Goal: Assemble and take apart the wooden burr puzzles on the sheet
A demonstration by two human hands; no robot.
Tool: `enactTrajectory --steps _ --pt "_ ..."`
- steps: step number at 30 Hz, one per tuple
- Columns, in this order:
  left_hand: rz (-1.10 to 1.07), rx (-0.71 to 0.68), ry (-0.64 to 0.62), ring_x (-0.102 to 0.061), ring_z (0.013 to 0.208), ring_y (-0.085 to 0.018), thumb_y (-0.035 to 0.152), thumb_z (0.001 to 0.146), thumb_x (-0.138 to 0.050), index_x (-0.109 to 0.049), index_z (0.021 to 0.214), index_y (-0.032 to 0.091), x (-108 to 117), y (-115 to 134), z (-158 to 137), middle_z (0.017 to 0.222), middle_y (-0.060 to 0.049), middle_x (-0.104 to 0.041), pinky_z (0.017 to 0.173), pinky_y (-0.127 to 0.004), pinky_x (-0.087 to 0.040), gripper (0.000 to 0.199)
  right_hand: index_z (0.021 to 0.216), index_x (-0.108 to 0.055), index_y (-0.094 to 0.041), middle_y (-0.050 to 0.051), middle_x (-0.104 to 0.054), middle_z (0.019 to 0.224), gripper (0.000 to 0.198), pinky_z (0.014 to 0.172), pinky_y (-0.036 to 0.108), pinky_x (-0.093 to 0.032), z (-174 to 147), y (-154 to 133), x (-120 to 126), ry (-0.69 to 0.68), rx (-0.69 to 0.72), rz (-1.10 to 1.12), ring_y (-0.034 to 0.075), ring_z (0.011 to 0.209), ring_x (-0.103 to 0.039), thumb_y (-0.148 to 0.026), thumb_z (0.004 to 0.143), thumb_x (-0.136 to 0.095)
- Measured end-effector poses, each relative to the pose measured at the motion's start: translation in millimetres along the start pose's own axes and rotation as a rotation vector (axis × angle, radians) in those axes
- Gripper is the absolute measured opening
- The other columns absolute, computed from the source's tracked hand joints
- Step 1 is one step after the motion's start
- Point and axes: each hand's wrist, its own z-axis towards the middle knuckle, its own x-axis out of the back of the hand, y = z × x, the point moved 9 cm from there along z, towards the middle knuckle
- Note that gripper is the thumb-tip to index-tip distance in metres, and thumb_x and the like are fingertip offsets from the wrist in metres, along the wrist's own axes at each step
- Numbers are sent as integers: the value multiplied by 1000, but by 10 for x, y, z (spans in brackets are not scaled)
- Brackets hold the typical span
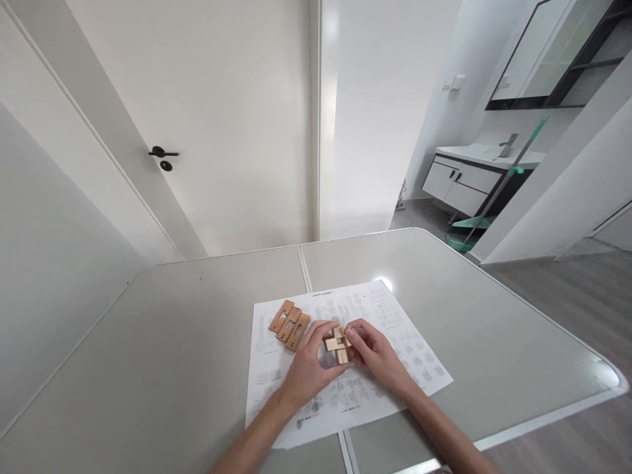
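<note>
Between my two hands is a wooden burr puzzle (338, 343), several light-coloured blocks crossing one another. My left hand (312, 355) curves round its left side, thumb below and fingers above. From the right, my right hand (372, 349) pinches a block at the puzzle's edge with thumb and forefinger. Both hands are just above a printed instruction sheet (269, 395). Left of my left hand lie several flat brown wooden pieces (289, 324), overlapping, with cut-out notches and dark numbers on them. My fingers hide part of the puzzle.
The grey folding table (162, 349) has a metal-edged seam under the sheet. Beyond it stands a white door (237, 118) with a black handle (162, 153). At the right are a sink cabinet (461, 181) and a green broom and dustpan (460, 242).
</note>
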Motion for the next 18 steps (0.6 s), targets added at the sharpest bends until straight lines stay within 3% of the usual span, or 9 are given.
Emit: enactTrajectory --steps 6,18 --pt "-28 48 61 -63 122 -30 33 79 -87 -56 135 32 73 -45 29 134 -8 -61 102 -46 -55 63 113 -62 -22 -2 -57 74 47 58 27 -42 -21 -12 -45 -76 23 -19 16 65 -52 -63 92 -66" --pt "-19 -70 -35 -60 130 -25 24 83 -84 -49 138 35 2 85 -27 136 -4 -62 111 -45 -50 67 84 -57 -22 -3 -54 66 49 55 27 -35 -33 -3 -28 -82 -43 -11 15 58 -46 -69 93 -59"
